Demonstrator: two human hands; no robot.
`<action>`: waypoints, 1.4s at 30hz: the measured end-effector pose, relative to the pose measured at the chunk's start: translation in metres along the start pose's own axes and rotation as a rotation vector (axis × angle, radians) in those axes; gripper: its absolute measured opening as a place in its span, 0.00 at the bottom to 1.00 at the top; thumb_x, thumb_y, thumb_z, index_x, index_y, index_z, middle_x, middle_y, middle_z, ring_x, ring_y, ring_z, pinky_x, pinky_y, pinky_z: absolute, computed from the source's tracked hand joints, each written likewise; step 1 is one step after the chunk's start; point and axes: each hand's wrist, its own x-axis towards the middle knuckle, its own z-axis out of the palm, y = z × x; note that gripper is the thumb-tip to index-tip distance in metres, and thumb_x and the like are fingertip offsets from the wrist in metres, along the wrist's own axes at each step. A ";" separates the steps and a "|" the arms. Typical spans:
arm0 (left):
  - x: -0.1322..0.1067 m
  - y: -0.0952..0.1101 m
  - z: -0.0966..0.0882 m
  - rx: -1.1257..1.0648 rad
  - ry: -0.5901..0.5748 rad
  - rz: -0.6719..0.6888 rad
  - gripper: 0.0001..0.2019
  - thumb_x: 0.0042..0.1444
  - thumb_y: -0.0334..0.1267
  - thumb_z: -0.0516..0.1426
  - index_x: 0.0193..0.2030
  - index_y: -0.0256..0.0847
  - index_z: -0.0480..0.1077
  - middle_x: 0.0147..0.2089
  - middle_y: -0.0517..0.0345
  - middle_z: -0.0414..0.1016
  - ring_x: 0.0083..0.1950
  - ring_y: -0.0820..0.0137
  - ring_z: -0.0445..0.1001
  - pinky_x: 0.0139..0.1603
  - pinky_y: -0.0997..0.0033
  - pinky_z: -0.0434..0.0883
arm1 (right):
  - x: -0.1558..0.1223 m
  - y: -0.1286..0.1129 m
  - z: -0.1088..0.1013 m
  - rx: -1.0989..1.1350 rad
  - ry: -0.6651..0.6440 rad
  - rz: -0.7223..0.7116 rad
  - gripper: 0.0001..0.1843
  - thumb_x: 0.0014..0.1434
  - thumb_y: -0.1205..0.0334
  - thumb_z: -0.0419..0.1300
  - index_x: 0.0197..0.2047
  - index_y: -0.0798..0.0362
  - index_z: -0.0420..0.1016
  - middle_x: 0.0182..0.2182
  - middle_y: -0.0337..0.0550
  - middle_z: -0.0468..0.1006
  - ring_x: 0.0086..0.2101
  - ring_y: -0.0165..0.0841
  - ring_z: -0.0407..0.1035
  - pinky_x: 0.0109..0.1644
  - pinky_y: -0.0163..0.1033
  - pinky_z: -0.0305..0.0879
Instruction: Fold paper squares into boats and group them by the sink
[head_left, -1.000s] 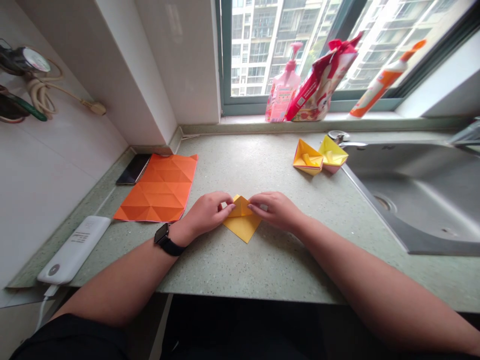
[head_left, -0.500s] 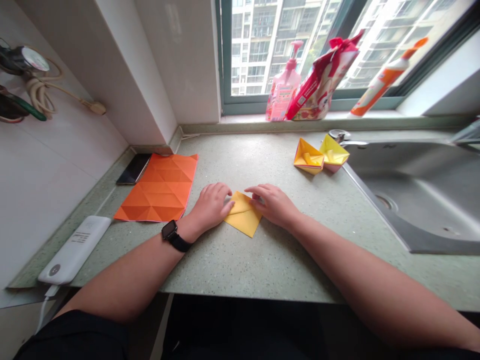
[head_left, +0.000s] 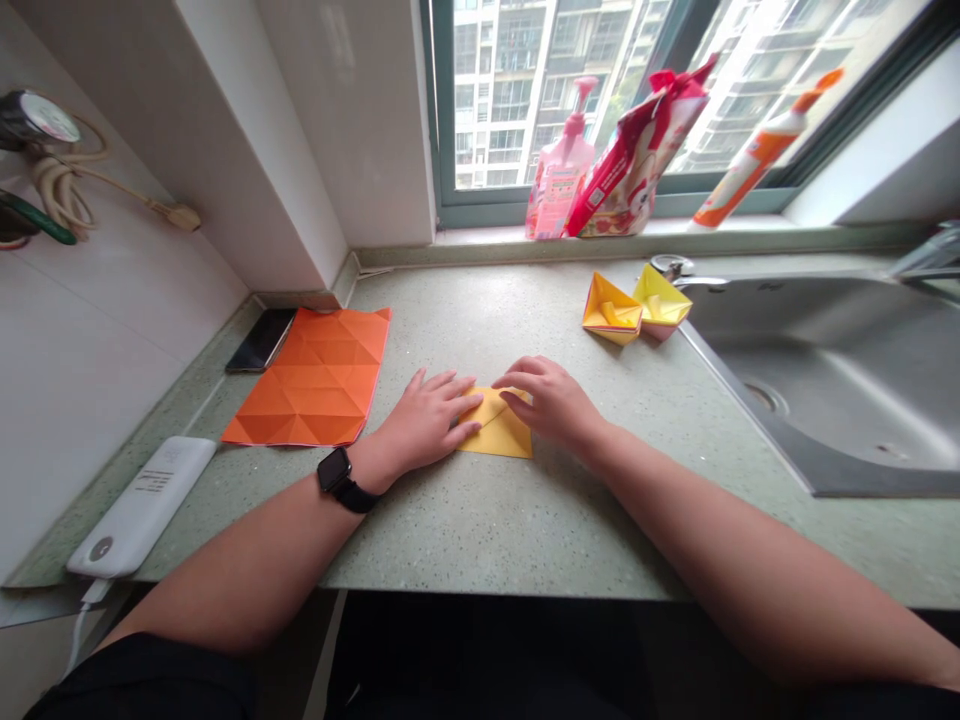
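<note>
A folded yellow paper (head_left: 499,437) lies on the counter between my hands, with a slanting crease across it. My left hand (head_left: 424,422) rests flat with fingers spread, its fingertips over the paper's left side. Over the upper right part curves my right hand (head_left: 556,400), its thumb and forefinger bent and a little apart, with nothing visibly pinched between them. The right fingers hide that corner of the paper, and whether they press on it is hard to see.
Left of my hands lie a creased orange paper (head_left: 307,375), a dark phone (head_left: 260,340) and a white power bank (head_left: 142,510). Two folded paper boxes, one orange-yellow (head_left: 611,318) and one light yellow (head_left: 660,310), stand near the steel sink (head_left: 847,370). Bottles and a red bag (head_left: 637,160) line the windowsill.
The yellow paper has turned so its lower edge runs nearly level. My left fingers have spread out flatter over its left side, while my right hand stays at its upper right.
</note>
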 end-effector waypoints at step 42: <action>0.002 -0.013 -0.005 -0.049 -0.323 -0.106 0.32 0.81 0.54 0.39 0.87 0.53 0.45 0.88 0.56 0.42 0.89 0.50 0.36 0.84 0.29 0.35 | -0.015 -0.051 0.002 0.050 -0.255 -0.203 0.13 0.71 0.54 0.69 0.57 0.40 0.89 0.72 0.55 0.70 0.72 0.54 0.61 0.75 0.67 0.61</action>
